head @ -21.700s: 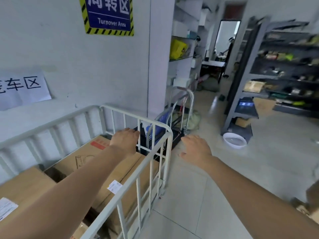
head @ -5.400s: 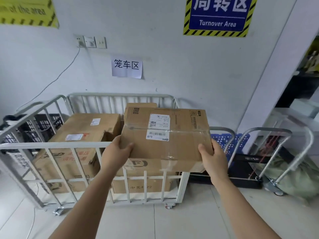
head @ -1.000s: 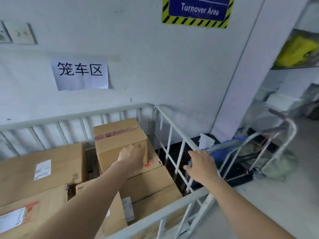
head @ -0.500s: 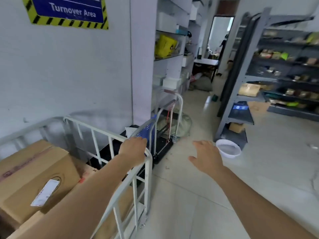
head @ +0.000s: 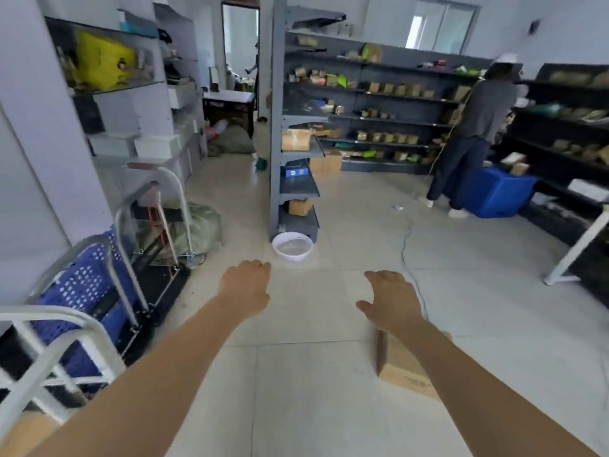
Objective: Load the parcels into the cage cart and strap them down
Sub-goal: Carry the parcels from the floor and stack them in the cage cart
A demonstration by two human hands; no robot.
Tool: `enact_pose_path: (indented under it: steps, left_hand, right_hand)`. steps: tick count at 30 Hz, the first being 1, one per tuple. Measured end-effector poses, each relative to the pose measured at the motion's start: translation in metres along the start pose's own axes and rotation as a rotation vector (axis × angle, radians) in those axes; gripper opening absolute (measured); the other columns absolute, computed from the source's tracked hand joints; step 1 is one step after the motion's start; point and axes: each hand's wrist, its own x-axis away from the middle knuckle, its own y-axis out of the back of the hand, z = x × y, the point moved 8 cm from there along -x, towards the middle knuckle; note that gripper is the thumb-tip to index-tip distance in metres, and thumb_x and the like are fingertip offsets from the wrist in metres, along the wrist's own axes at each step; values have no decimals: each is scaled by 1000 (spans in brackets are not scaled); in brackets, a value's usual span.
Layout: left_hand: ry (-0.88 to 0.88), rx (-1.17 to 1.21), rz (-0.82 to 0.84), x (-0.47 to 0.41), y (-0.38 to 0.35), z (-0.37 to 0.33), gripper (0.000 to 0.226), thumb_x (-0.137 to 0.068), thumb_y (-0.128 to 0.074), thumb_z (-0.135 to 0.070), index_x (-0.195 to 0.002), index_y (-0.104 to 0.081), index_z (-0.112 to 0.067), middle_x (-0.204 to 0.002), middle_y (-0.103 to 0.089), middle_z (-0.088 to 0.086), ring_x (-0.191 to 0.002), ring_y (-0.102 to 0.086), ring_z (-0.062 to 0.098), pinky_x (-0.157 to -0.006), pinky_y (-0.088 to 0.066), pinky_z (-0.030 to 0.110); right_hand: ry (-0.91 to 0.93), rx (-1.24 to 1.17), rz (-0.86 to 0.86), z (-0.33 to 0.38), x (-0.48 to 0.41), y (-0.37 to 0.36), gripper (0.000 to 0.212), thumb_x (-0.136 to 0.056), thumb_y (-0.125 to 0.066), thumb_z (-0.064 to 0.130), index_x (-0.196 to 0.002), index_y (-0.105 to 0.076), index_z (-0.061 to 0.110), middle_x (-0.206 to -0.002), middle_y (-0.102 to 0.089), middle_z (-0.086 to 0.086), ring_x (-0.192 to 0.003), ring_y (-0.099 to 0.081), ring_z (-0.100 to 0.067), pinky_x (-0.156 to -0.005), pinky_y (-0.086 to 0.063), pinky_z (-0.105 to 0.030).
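The white cage cart (head: 49,314) is being shown only at its corner, lower left. A cardboard parcel (head: 397,367) is lying on the floor, partly hidden under the right forearm. The left hand (head: 245,288) and right hand (head: 392,301) are being held out, fingers relaxed, gripping nothing.

1. The cage cart (head: 66,316) is a white-painted tube frame. Only one rounded corner shows, at the lower left edge, with a top rail and bars below it, all blurred.
2. A patch of brown cardboard parcel (head: 19,433) shows beneath those bars in the bottom left corner.
3. Another brown cardboard box (head: 400,367) lies flat on the pale tiled floor, lower right, well apart from the cart. Only part of it shows, with dark print on its near side.
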Motion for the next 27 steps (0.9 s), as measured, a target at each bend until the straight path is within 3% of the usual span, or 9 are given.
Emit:
enact_pose_path:
  steps: [6,12,16,27]
  left_hand:
    - [-95,48,46,-51,-28,-128,42,-91,-55,-28,-129,-44,-14,-123,-50,4,-118,-48,23,-90,-41,35]
    - [-192,75,118,-99,-64,-229,37,-90,-55,-24,-125,-47,-14,-115,-52,2,-112,-50,23,-78,-38,30]
    - [-235,73,182,-136,-97,-281,32,-88,-54,-18,-119,-49,-14,-111,-53,3,-107,-52,23,-73,-35,29]
    - [-327,58,380,-278,-194,-394,32,-91,-50,-19,-122,-48,-14,-117,-54,3,-110,-53,23,-79,-40,31]
  right_hand:
    - [-141,27,61,-137,-1,-20,56,-93,-55,41,-142,-40,21,-140,-47,-3,-135,-36,-23,-107,-33,-34]
    - [-276,50,170,-248,-8,-60,48,-90,-58,41,-132,-47,20,-128,-54,-2,-124,-44,-23,-98,-39,-34]
    - [-343,36,239,-306,-24,-94,49,-89,-58,42,-133,-47,24,-128,-54,-1,-124,-44,-22,-97,-39,-33]
    - [-482,-7,402,-445,-119,-172,57,-92,-56,43,-142,-39,21,-137,-49,-2,-131,-40,-22,-103,-37,-33]
